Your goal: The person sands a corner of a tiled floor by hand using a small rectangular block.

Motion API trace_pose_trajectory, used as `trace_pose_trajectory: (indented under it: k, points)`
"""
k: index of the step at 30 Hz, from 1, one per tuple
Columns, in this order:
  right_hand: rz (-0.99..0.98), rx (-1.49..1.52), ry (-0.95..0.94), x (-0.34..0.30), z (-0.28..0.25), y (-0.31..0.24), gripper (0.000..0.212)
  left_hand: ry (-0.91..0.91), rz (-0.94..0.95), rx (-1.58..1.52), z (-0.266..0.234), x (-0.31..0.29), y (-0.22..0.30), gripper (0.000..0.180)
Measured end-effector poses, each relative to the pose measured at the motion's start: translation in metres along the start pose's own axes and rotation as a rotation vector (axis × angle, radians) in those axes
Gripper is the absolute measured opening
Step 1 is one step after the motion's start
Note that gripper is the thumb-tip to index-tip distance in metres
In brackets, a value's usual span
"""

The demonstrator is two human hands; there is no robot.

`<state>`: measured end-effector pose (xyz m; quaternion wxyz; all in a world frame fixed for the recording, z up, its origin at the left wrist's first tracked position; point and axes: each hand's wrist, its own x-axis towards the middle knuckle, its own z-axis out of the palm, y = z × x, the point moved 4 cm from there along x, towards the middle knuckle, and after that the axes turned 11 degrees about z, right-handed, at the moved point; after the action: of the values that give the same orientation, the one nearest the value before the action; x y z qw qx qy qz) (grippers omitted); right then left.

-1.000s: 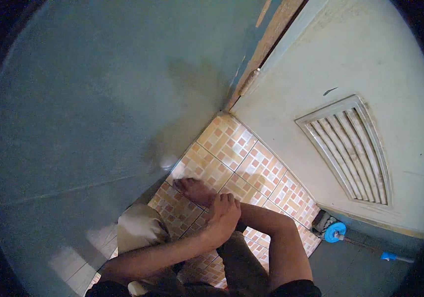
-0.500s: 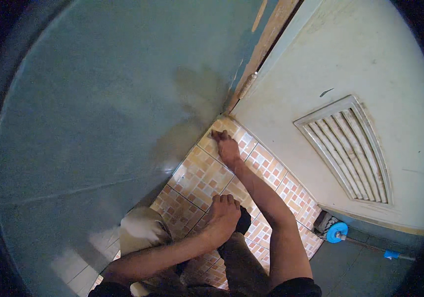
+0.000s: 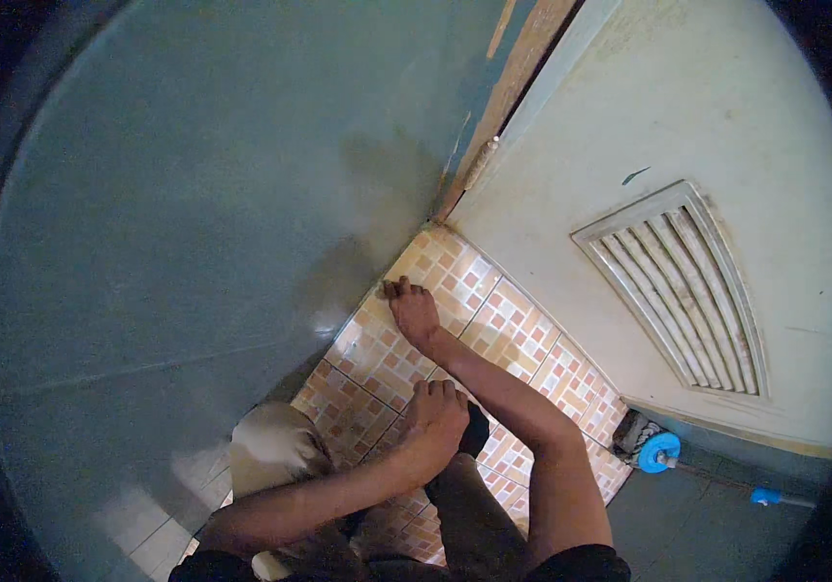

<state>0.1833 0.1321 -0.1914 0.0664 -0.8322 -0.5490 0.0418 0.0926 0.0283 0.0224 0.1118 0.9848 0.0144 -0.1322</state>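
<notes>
My right hand reaches down to the tiled floor, close to where it meets the green-grey wall. Its fingers are bent and pressed together at the foot of that wall. A small bit of something may sit at the fingertips, but it is too small to name. Nearer to me, my left hand is held over my bent knee with its fingers curled in. Nothing shows in it, and its palm side is hidden. A dark shoe peeks out beside it.
To the right stands a pale, stained door with a slatted vent and a worn wooden frame. At the lower right lies a mop-like tool with a blue round head and a long handle. Dark flooring adjoins the tiles.
My right hand has moved left and toward me along the foot of the wall, away from the corner by the door frame. My left hand stays about where it was.
</notes>
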Motion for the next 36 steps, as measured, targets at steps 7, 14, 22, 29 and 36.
trace_pose_trajectory:
  k: [7, 14, 22, 29, 36]
  points:
    - [-0.005, -0.033, -0.129, 0.004, 0.007, 0.000, 0.033, 0.054, -0.008, -0.037, 0.003, 0.003, 0.003, 0.025]
    - [-0.092, -0.067, -0.041, -0.027, 0.015, -0.007, 0.035, -0.042, -0.034, -0.098, 0.006, 0.000, -0.002, 0.028]
    - [-0.058, -0.054, -0.068, -0.003, 0.013, -0.010, 0.035, 0.030, -0.023, -0.069, 0.011, -0.003, -0.003, 0.024]
    - [0.041, -0.096, -0.009, 0.024, 0.012, 0.041, 0.034, 0.016, -0.007, -0.047, -0.002, 0.001, -0.002, 0.020]
    - [0.276, -0.173, 0.025, 0.075, 0.030, 0.087, 0.047, -0.013, -0.010, -0.064, 0.006, 0.002, -0.001, 0.023]
